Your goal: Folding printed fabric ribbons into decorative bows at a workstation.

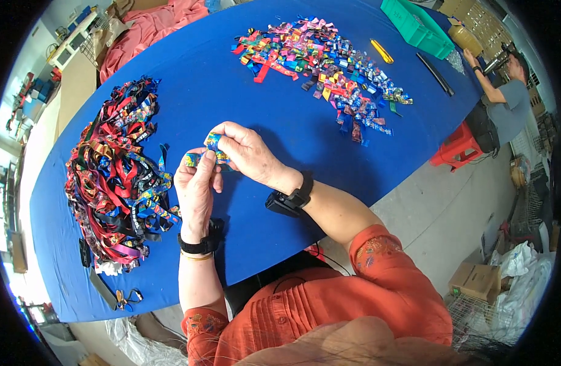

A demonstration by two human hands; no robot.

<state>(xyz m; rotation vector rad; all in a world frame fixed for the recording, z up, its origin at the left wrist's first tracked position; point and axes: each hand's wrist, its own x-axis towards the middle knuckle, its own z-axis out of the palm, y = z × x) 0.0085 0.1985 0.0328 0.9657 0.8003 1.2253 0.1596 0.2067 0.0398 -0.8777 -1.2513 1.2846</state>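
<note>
A short strip of multicoloured printed ribbon point(206, 150) is pinched between both hands above the middle of the blue-covered worktop point(280, 122). Its lower end is gripped by the fingers of the left hand point(196, 189), and its upper end is grasped by the right hand point(247, 151), whose fingertips are curled over it. A large heap of dark red and black ribbon strips point(119, 177) is seen to the left, near the left hand. A spread of folded bright ribbon pieces point(323, 67) lies far to the right. A green plastic crate point(418, 27) stands at the far right edge.
</note>
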